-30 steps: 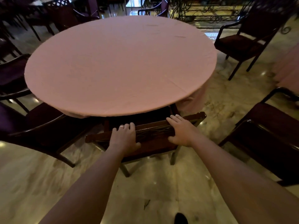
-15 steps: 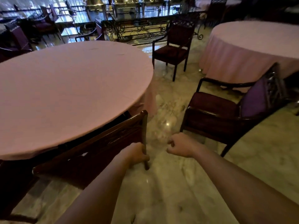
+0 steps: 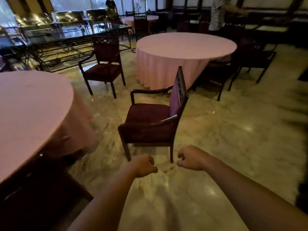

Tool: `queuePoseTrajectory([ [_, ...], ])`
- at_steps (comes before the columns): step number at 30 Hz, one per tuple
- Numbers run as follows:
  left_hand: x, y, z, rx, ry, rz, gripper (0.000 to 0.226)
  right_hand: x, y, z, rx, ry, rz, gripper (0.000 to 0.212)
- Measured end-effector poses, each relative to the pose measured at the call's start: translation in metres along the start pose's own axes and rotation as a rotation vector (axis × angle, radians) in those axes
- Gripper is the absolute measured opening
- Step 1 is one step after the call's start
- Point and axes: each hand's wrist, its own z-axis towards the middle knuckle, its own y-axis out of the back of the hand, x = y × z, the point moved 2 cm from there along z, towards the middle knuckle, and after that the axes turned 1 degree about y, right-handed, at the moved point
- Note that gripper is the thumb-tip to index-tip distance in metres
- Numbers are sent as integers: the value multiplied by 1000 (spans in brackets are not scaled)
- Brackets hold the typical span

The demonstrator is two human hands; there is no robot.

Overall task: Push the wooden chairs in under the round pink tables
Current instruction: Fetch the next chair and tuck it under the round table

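Note:
A dark wooden armchair (image 3: 150, 120) with a maroon seat and purple back cushion stands free on the marble floor, seat facing left toward the round pink table (image 3: 33, 105) at my left. My left hand (image 3: 143, 165) and right hand (image 3: 190, 158) hang in front of me just short of the chair's near legs, fingers loosely curled, holding nothing. A second round pink table (image 3: 183, 47) stands behind the chair. Another armchair (image 3: 104, 69) stands pulled out between the two tables. A dark chair (image 3: 21, 189) sits under the left table at my lower left.
More dark chairs (image 3: 250, 59) stand at the far table's right side. A long black iron buffet table (image 3: 66, 44) with chafing dishes runs along the back left. A person in a striped shirt (image 3: 216, 14) stands at the back right. Open marble floor lies to my right.
My hands let go of the chair pushed under the left table. My view turned right, and both hands now hang empty before the free-standing armchair.

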Motion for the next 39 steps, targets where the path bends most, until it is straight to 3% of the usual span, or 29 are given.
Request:
queuePoseTrajectory([
  [11,-218,-25,116,81,-341,204,46,-212,63,-17,-137,-206,117,37],
  [21,-334,12,255,54,-525,320,39,-330,138,45,-229,-334,191,26],
  [33,-407,102,432,50,-501,365,39,-412,228,187,-148,-357,215,38],
  [39,-412,148,513,10,-385,332,38,-444,284,282,-105,-232,175,44],
])
